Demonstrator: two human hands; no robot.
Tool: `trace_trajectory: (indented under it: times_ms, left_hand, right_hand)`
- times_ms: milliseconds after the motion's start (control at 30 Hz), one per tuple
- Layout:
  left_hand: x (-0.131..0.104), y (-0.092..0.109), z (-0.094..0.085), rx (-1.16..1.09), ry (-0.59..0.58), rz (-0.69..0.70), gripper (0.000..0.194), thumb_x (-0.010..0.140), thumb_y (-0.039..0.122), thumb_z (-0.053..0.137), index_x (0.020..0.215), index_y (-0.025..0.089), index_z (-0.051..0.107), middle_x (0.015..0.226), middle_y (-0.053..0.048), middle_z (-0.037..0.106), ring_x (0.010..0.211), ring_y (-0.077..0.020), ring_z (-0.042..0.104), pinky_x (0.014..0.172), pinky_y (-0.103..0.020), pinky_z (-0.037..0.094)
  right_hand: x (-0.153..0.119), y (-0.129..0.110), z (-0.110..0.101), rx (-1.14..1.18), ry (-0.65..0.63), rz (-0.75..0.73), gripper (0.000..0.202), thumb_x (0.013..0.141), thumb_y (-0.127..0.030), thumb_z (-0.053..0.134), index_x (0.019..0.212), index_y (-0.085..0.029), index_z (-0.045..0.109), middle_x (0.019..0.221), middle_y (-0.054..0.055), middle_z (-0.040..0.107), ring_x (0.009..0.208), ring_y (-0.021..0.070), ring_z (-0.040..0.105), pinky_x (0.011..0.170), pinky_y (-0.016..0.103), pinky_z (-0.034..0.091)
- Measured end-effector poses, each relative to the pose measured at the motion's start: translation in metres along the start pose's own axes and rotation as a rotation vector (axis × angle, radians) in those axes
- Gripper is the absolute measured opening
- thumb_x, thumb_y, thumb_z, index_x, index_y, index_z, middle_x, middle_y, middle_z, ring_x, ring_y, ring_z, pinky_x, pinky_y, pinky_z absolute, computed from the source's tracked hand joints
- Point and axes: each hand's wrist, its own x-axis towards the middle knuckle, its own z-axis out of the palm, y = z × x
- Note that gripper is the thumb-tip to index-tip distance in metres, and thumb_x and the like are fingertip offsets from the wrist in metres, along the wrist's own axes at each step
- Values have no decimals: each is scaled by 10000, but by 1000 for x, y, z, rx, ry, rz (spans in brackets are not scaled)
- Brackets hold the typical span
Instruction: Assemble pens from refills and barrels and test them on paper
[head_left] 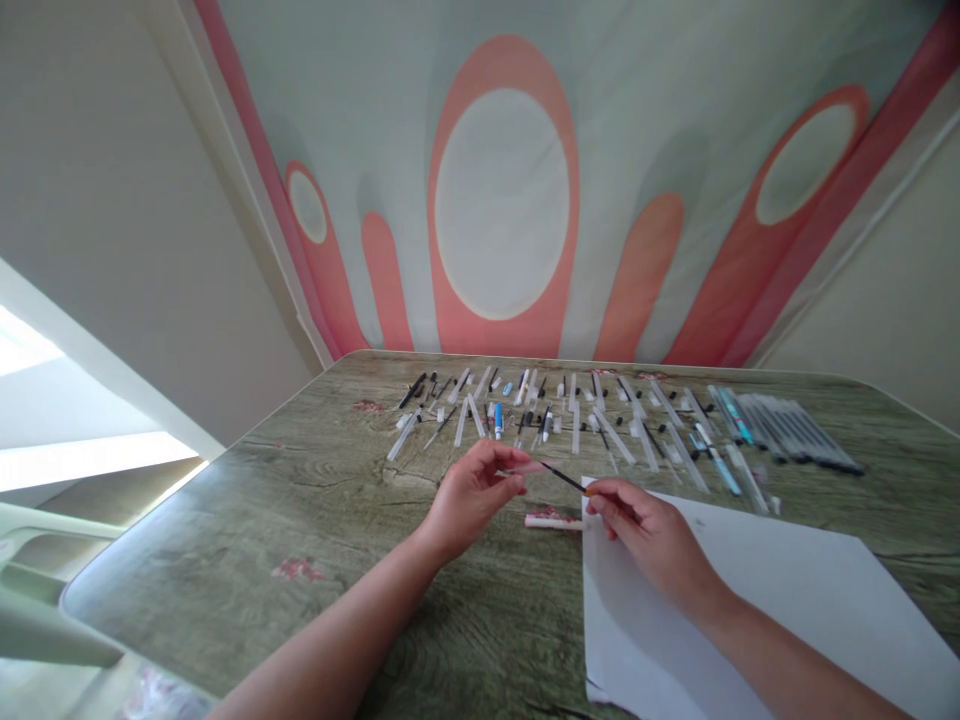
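Above the near middle of the table, my left hand pinches a short pinkish, see-through pen barrel between thumb and fingers. My right hand, over the left edge of a white paper sheet, grips a thin black pen refill by its orange-tinted end. The refill's far end meets the barrel's right end; whether it sits inside I cannot tell. Below the hands lies a white and pink pen part, its right end touching or close to the sheet's edge.
Rows of loose pen parts, with clear barrels, dark refills and small caps, cover the table's far half. A blue pen piece lies among them. Several pens with black ends are lined up at right. A patterned wall stands behind the wood-look table.
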Motion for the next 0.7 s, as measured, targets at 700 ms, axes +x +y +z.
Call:
trace_trajectory:
  times_ms: [700]
  left_hand:
    - [8,-9,-19,-549,134,-181,289,738,207,695,1013,140,637,952,-53,644,824,-125,613,775,-262,497]
  right_hand:
    - [2,6,-4,-114,99,-30,309,862,-452,496,1028,-219,613,813,33,666,597,151,583,606,266,472]
